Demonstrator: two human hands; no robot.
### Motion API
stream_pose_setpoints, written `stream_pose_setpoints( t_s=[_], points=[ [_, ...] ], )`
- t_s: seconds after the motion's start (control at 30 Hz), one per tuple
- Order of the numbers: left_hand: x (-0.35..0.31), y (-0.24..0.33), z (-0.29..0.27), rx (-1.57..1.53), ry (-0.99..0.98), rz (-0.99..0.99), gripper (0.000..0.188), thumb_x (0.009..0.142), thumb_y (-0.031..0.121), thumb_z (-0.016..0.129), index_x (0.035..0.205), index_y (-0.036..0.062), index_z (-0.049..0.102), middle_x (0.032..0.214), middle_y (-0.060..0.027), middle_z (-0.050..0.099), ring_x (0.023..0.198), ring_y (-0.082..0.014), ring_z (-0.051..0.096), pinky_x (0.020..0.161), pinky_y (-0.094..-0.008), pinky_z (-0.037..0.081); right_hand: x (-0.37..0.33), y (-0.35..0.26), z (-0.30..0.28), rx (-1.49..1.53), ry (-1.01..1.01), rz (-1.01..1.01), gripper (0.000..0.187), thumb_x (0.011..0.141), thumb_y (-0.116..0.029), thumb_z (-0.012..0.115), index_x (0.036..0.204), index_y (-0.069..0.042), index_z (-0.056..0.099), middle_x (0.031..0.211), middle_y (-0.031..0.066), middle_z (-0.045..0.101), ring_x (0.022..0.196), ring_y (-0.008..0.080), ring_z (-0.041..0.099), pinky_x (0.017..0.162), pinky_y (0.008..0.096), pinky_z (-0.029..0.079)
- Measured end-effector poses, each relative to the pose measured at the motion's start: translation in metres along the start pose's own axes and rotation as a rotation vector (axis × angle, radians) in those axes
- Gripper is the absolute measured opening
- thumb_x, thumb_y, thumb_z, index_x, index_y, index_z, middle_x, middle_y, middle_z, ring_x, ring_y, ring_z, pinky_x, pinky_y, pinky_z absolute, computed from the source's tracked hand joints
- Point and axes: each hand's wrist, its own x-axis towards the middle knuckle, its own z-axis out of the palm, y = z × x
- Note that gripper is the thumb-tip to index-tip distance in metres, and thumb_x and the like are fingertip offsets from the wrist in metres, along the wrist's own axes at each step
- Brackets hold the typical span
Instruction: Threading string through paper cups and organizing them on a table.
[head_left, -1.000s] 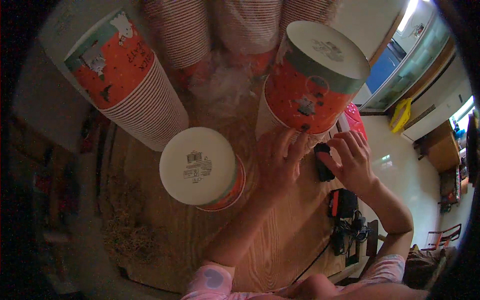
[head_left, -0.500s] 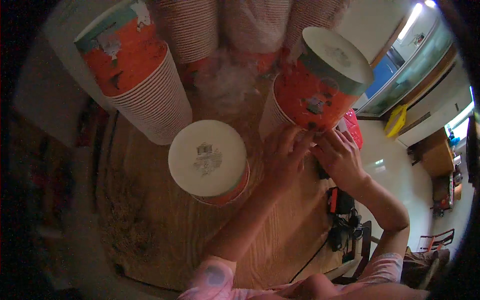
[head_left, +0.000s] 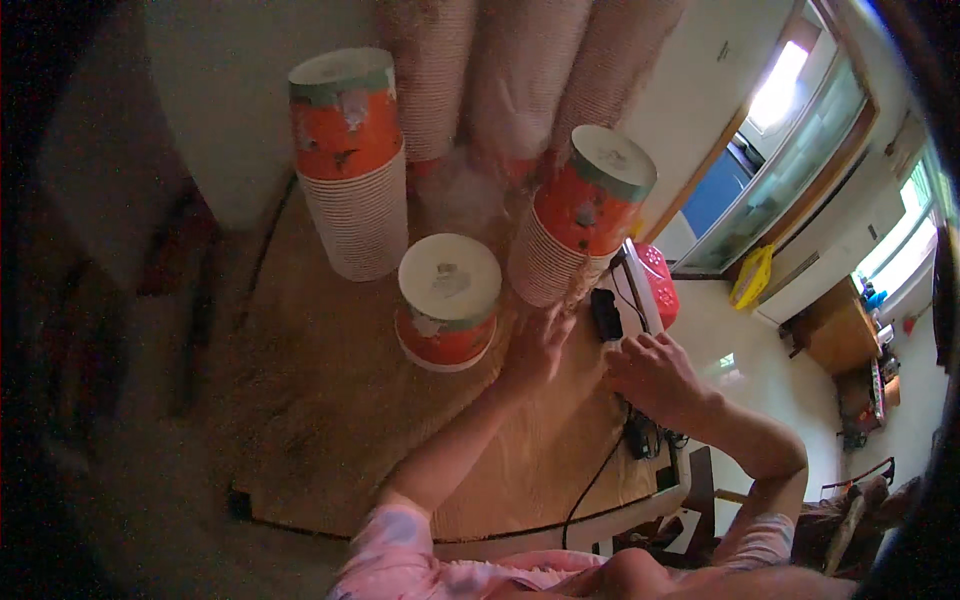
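Three inverted paper buckets or bucket stacks stand on the wooden table, all orange with green bands and pale round bases. The tall left stack and the right stack show many nested white rims. Between them, nearer me, sits a short bucket. My left hand is at the foot of the right stack, its fingers stretched toward it; whether they touch is blurred. To the right of it, apart from the stack, my right hand is curled closed above the table's edge. What it holds, if anything, is hidden.
Tall wrapped stacks of buckets line the back, with crumpled clear plastic before them. A black device and a red patterned item lie at the right. A cable and black adapters are near the right edge.
My right hand has come away from the right stack, down and toward me. My left hand is lower at its foot. The whole view has shifted, so the stacks look smaller.
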Motion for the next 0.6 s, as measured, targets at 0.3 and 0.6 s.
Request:
stream_pose_setpoints(
  t_s=[0.3, 0.6],
  points=[
    [-0.182, -0.047, 0.015, -0.751, 0.135, -0.791, 0.027, 0.081, 0.013, 0.051, 0.106, 0.0072, 0.057, 0.123, -0.0178, 0.047, 0.108, -0.0337, 0.048, 0.088, -0.0452, 0.041, -0.004, -0.024, -0.024, 0.285, 0.352, -0.067, 0.031, 0.072, -0.019, 0.062, 0.101, -0.007, 0.057, 0.094, 0.01, 0.055, 0.09, 0.0289, 0.053, 0.078, 0.0392, 0.044],
    [-0.154, -0.042, -0.029, 0.209, 0.034, -0.391, 0.032, 0.087, 0.02, 0.043, 0.111, 0.0022, 0.055, 0.126, -0.0119, 0.047, 0.114, -0.0313, 0.045, 0.098, -0.0496, 0.031, 0.123, -0.084, 0.016, 0.639, 0.653, -0.009, 0.034, 0.076, -0.019, 0.061, 0.107, -0.006, 0.055, 0.106, 0.0147, 0.054, 0.104, 0.0316, 0.049, 0.088, 0.0402, 0.04]
  ],
)
